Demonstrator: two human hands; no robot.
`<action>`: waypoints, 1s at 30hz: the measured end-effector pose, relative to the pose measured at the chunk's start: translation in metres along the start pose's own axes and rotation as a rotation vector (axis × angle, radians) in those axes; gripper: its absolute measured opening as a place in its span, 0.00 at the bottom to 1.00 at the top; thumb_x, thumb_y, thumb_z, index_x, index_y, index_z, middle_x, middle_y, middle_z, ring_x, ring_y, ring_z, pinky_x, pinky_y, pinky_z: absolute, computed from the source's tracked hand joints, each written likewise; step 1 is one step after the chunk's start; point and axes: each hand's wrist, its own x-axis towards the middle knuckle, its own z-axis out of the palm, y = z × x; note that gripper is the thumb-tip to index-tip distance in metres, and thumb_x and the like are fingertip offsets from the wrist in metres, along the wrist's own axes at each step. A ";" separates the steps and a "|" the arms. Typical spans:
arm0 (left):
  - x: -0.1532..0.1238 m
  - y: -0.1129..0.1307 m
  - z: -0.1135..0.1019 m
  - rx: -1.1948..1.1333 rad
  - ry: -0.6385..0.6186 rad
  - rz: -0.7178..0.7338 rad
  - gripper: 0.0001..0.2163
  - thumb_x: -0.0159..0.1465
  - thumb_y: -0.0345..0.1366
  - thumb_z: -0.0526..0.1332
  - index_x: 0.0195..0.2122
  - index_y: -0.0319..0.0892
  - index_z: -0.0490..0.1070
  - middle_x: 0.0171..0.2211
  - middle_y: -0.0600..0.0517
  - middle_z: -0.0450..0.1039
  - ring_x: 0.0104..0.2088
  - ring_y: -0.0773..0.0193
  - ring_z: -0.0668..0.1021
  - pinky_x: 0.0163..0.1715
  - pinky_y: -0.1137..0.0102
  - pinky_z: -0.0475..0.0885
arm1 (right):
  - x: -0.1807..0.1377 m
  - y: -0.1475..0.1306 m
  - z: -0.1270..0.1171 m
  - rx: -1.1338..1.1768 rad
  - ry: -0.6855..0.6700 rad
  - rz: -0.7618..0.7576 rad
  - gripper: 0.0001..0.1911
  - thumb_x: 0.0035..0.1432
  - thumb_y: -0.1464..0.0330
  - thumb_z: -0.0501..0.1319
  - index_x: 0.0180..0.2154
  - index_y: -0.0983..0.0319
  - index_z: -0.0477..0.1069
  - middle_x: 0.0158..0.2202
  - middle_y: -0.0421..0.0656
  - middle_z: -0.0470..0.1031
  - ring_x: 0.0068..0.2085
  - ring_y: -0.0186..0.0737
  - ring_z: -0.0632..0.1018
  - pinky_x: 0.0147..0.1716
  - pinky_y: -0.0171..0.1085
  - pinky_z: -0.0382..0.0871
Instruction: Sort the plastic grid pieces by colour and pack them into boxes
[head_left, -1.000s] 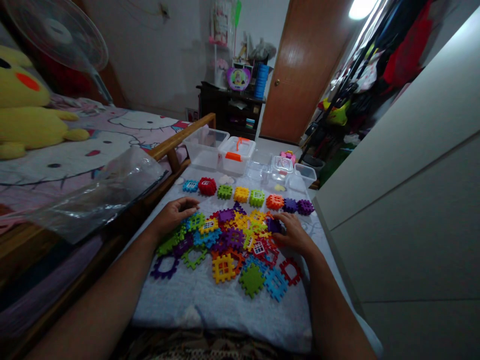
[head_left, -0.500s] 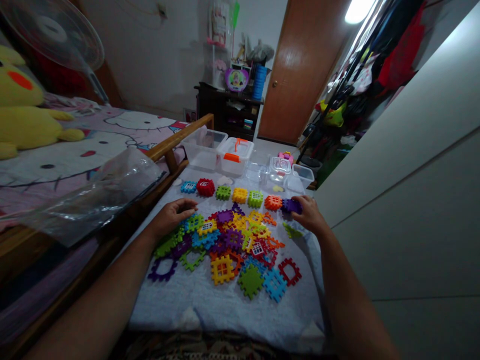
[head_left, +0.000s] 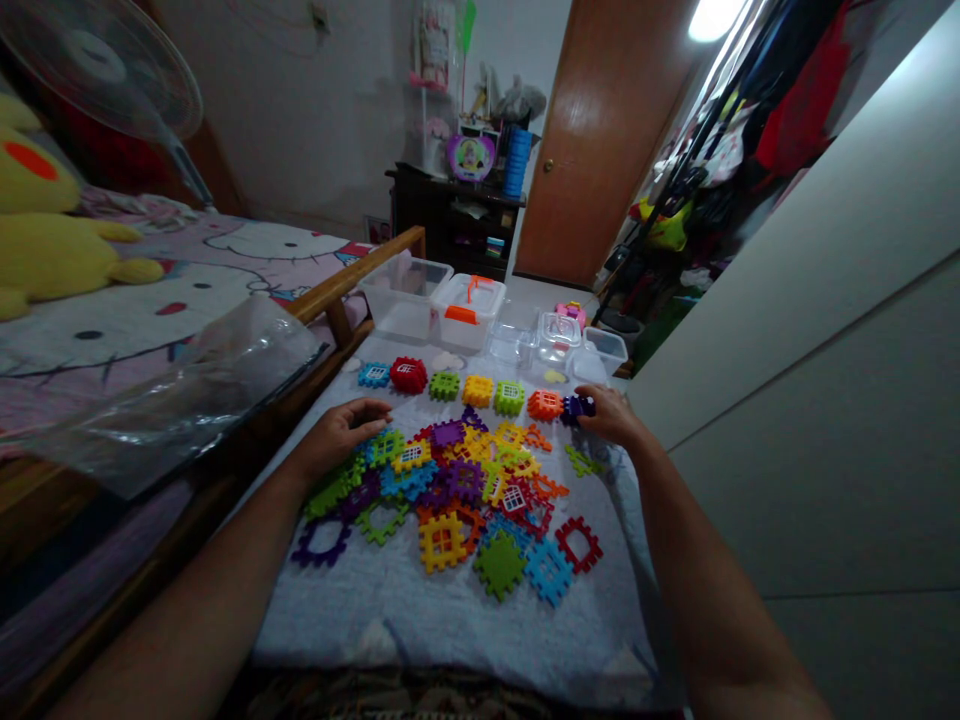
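Note:
My right hand [head_left: 613,416] grips a dark purple block [head_left: 574,408] at the right end of a row of toothed plastic cubes, beside an orange cube [head_left: 545,405]. Further left in that row are a light green cube [head_left: 510,398], a yellow one [head_left: 478,391], another green one [head_left: 445,386], a red one [head_left: 409,375] and a blue one [head_left: 373,374]. My left hand [head_left: 346,432] rests open, fingers loosely bent, at the left edge of a pile of interlocking panels [head_left: 465,480]. It holds nothing that I can see. A green panel [head_left: 583,460] lies below my right hand.
Clear plastic bins [head_left: 409,300] and a lidded box with orange clips [head_left: 469,310] stand behind the row. A bed with a wooden rail [head_left: 360,272] and a clear plastic bag [head_left: 202,390] flank the left. A white cabinet [head_left: 825,380] borders the right.
The purple block has turned in my right hand, whose grip has shifted slightly left. My left hand stays by the pile. The view has shifted slightly.

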 end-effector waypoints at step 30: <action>0.003 -0.010 -0.003 0.010 -0.023 0.013 0.26 0.48 0.54 0.70 0.43 0.42 0.76 0.40 0.46 0.80 0.43 0.51 0.80 0.46 0.61 0.75 | 0.023 -0.050 0.004 -0.097 -0.116 -0.104 0.40 0.49 0.59 0.69 0.62 0.62 0.62 0.57 0.56 0.71 0.58 0.60 0.69 0.54 0.50 0.60</action>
